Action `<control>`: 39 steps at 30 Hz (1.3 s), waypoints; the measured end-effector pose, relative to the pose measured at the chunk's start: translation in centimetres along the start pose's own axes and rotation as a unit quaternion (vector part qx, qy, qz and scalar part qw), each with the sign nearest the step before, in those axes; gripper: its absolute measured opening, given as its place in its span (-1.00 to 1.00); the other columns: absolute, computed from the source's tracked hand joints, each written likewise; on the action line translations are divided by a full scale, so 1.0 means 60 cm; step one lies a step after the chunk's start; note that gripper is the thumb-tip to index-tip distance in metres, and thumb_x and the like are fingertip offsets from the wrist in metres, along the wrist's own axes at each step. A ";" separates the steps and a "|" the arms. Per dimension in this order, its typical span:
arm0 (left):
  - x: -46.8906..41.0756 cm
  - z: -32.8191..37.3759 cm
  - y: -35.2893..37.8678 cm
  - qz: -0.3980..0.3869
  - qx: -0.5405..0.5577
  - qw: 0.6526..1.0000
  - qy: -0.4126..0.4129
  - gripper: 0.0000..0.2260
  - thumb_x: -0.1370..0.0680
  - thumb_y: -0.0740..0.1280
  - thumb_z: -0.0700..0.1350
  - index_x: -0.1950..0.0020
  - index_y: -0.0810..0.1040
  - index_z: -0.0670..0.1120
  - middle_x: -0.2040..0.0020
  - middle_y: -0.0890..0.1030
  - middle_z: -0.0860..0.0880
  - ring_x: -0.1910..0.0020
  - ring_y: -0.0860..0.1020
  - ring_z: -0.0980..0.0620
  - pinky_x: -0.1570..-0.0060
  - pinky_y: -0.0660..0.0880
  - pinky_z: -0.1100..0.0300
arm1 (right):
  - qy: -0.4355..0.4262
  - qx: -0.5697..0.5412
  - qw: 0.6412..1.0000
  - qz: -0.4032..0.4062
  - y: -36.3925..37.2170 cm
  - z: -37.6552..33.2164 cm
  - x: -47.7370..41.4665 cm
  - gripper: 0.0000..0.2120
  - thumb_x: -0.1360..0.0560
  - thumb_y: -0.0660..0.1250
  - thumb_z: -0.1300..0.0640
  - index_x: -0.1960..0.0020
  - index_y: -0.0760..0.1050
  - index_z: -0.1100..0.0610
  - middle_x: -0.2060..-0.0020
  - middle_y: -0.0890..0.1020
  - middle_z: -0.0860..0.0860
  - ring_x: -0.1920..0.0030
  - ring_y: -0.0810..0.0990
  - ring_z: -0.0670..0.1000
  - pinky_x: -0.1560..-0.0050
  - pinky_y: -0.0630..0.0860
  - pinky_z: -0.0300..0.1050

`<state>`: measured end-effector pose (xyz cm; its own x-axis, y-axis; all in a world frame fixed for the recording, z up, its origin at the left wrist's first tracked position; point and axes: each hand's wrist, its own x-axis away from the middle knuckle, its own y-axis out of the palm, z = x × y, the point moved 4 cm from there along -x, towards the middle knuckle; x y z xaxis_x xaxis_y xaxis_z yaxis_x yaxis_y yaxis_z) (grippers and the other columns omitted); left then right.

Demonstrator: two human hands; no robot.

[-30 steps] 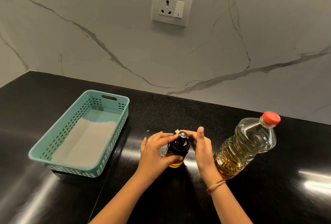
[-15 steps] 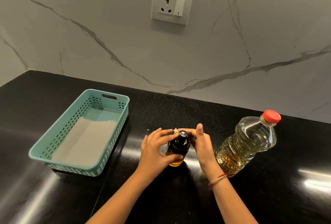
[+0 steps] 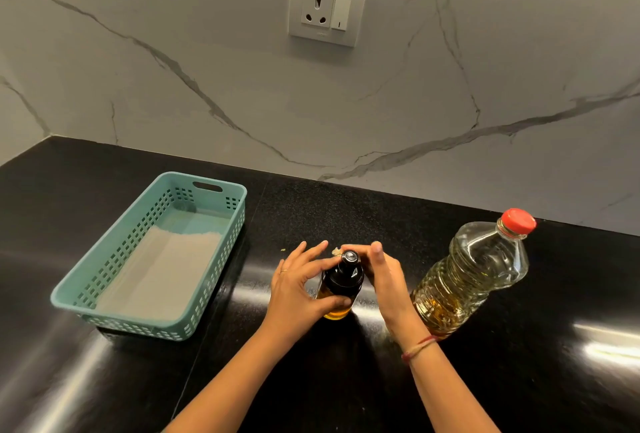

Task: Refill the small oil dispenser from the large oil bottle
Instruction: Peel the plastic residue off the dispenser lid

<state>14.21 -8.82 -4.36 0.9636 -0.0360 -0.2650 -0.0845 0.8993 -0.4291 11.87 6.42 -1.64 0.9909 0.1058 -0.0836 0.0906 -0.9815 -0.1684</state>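
Observation:
The small oil dispenser (image 3: 341,288) stands upright on the black counter, with a black top and a little amber oil at its base. My left hand (image 3: 298,288) grips its body from the left, thumb across the front. My right hand (image 3: 384,275) holds the black top from the right, fingertips at the cap. To the right stands the large clear oil bottle (image 3: 474,269) with its red cap (image 3: 517,221) on, partly filled with oil, just beyond my right wrist.
A teal perforated basket (image 3: 104,280) with a pale liner sits at the left of the black counter (image 3: 346,380). The marble wall behind carries a white socket plate (image 3: 327,6). A small crumb (image 3: 283,249) lies beyond my left hand.
Both hands stay on the dispenser with hardly any shift; the fingers at the cap have adjusted slightly. The large bottle has not moved.

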 end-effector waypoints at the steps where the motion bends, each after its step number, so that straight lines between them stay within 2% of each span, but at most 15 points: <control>1: -0.001 0.000 0.000 -0.001 0.000 1.000 0.000 -0.41 -0.21 0.42 0.31 -0.20 0.34 0.55 -0.40 0.35 0.31 -0.52 0.15 0.15 -0.46 0.10 -0.24 | 0.002 0.007 1.000 -0.010 0.005 -0.002 -0.005 -0.16 -0.29 0.06 -0.59 -0.09 0.62 0.08 0.00 0.68 0.00 -0.10 0.62 -0.08 -0.20 0.50 -0.08; 5: -0.006 0.000 -0.001 -0.027 0.023 0.999 -0.014 -0.44 -0.18 0.45 0.29 -0.13 0.38 0.57 -0.42 0.31 0.31 -0.52 0.14 0.17 -0.48 0.11 -0.21 | 0.007 0.004 1.000 -0.023 0.014 -0.005 -0.016 -0.17 -0.28 0.06 -0.59 -0.12 0.58 0.04 0.02 0.69 0.03 -0.08 0.63 -0.06 -0.23 0.50 0.01; 9: -0.006 -0.002 0.001 -0.040 0.071 0.997 -0.018 -0.46 -0.17 0.50 0.21 -0.11 0.46 0.48 -0.31 0.41 0.36 -0.44 0.24 0.31 -0.49 0.17 -0.09 | 0.015 0.006 1.000 -0.021 0.012 -0.001 -0.015 -0.24 -0.32 0.05 -0.56 -0.07 0.59 0.03 0.00 0.68 0.05 -0.10 0.63 -0.01 -0.25 0.47 0.17; 13: -0.006 -0.004 0.003 -0.039 0.055 0.998 -0.011 -0.48 -0.20 0.56 0.14 -0.08 0.48 0.46 -0.20 0.47 0.46 -0.42 0.33 0.26 -0.50 0.06 -0.07 | 0.031 0.039 0.997 -0.054 0.006 -0.014 -0.005 -0.23 -0.34 0.00 -0.56 -0.13 0.60 -0.02 -0.10 0.66 -0.04 -0.21 0.56 -0.09 -0.35 0.39 0.03; 15: -0.007 -0.005 0.002 -0.038 0.045 0.998 -0.007 -0.50 -0.19 0.54 0.16 -0.06 0.49 0.44 -0.17 0.47 0.51 -0.38 0.33 0.36 -0.48 0.03 -0.02 | 0.009 0.070 0.996 -0.050 0.003 -0.027 0.007 -0.34 -0.38 0.02 -0.52 -0.22 0.52 -0.14 -0.25 0.58 -0.06 -0.33 0.45 -0.14 -0.40 0.34 -0.04; 16: -0.008 -0.004 0.002 -0.036 0.040 0.999 -0.004 -0.52 -0.18 0.52 0.20 -0.05 0.49 0.43 -0.16 0.47 0.52 -0.35 0.33 0.41 -0.47 0.04 0.00 | -0.020 0.105 0.994 -0.028 -0.002 -0.037 0.014 -0.44 -0.43 0.06 -0.45 -0.24 0.49 -0.17 -0.28 0.54 -0.08 -0.35 0.41 -0.17 -0.39 0.36 -0.09; 18: -0.009 -0.002 0.000 -0.032 0.039 0.999 0.001 -0.53 -0.18 0.50 0.22 -0.06 0.51 0.37 -0.17 0.51 0.47 -0.32 0.36 0.41 -0.46 0.09 -0.04 | -0.105 0.218 0.970 0.011 -0.006 -0.064 0.030 -0.65 -0.53 0.18 -0.17 -0.24 0.52 -0.11 -0.21 0.56 -0.12 -0.27 0.47 -0.20 -0.25 0.48 -0.14; 21: -0.006 -0.001 -0.002 -0.027 0.020 0.999 0.026 -0.47 -0.24 0.52 0.19 -0.18 0.52 0.24 -0.21 0.56 0.29 -0.29 0.45 0.29 -0.37 0.26 -0.22 | -0.167 0.340 0.926 0.001 0.003 -0.083 0.043 -0.75 -0.53 0.31 0.15 -0.19 0.59 0.04 -0.07 0.60 -0.09 -0.11 0.56 -0.14 -0.07 0.58 -0.11; 23: -0.002 -0.002 -0.002 -0.024 0.001 0.999 0.037 -0.40 -0.27 0.50 0.21 -0.28 0.44 0.25 -0.23 0.53 0.31 -0.29 0.44 0.30 -0.39 0.24 -0.21 | -0.167 0.360 0.918 -0.008 0.006 -0.088 0.038 -0.76 -0.51 0.34 0.22 -0.15 0.61 0.08 -0.02 0.62 -0.04 -0.06 0.58 -0.11 -0.05 0.59 -0.09; 25: 0.005 -0.004 -0.005 -0.018 0.003 0.999 0.029 -0.29 -0.27 0.48 0.27 -0.38 0.34 0.25 -0.26 0.49 0.35 -0.31 0.41 0.31 -0.42 0.24 -0.06 | -0.161 0.360 0.919 -0.016 0.004 -0.092 0.030 -0.78 -0.50 0.36 0.23 -0.12 0.63 0.09 0.04 0.62 -0.03 0.00 0.60 -0.08 -0.01 0.59 -0.06; 28: 0.024 -0.008 -0.008 0.001 0.047 0.999 0.000 -0.25 -0.32 0.37 0.41 -0.45 0.23 0.25 -0.23 0.49 0.32 -0.32 0.39 0.27 -0.32 0.28 0.21 | -0.150 0.347 0.926 -0.021 0.001 -0.092 0.027 -0.80 -0.51 0.36 0.21 -0.12 0.63 0.10 0.07 0.61 -0.03 0.02 0.60 -0.07 0.01 0.59 -0.05; 30: 0.036 -0.011 -0.002 -0.004 0.076 0.997 -0.009 -0.39 -0.42 0.21 0.45 -0.43 0.30 0.29 -0.22 0.45 0.29 -0.33 0.38 0.19 -0.30 0.37 0.11 | -0.152 0.339 0.928 -0.016 0.003 -0.092 0.030 -0.79 -0.51 0.36 0.22 -0.13 0.63 0.11 0.06 0.61 -0.03 0.01 0.60 -0.08 0.01 0.59 -0.07; 32: 0.040 -0.013 0.005 -0.020 0.093 0.995 -0.018 -0.42 -0.46 0.08 0.48 -0.42 0.33 0.31 -0.24 0.39 0.29 -0.35 0.35 0.15 -0.34 0.37 -0.03 | -0.156 0.335 0.929 -0.007 0.006 -0.092 0.033 -0.78 -0.51 0.35 0.24 -0.14 0.62 0.12 0.05 0.59 -0.03 0.01 0.59 -0.09 0.01 0.59 -0.10; 36: 0.015 -0.003 0.018 -0.079 0.128 0.988 -0.019 -0.28 -0.41 -0.03 0.54 -0.41 0.35 0.15 -0.36 0.42 0.22 -0.43 0.31 0.18 -0.40 0.26 0.09 | -0.157 0.335 0.929 -0.002 0.009 -0.093 0.036 -0.78 -0.52 0.34 0.24 -0.13 0.62 0.11 0.05 0.57 -0.04 0.02 0.57 -0.12 0.00 0.57 -0.16; 39: -0.016 0.003 0.017 -0.116 0.158 0.980 -0.026 -0.21 -0.40 -0.03 0.55 -0.35 0.47 0.04 -0.31 0.52 0.11 -0.38 0.41 0.08 -0.39 0.32 -0.06 | -0.153 0.335 0.929 -0.001 0.009 -0.095 0.037 -0.79 -0.52 0.34 0.24 -0.13 0.62 0.09 0.06 0.57 -0.04 0.03 0.57 -0.12 0.01 0.57 -0.17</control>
<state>13.25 -7.77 -4.39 0.9599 -0.2410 -0.1430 0.2139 0.9598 -0.1816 14.68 5.21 3.66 0.9062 0.2498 -0.3411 -0.0915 -0.6718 -0.7351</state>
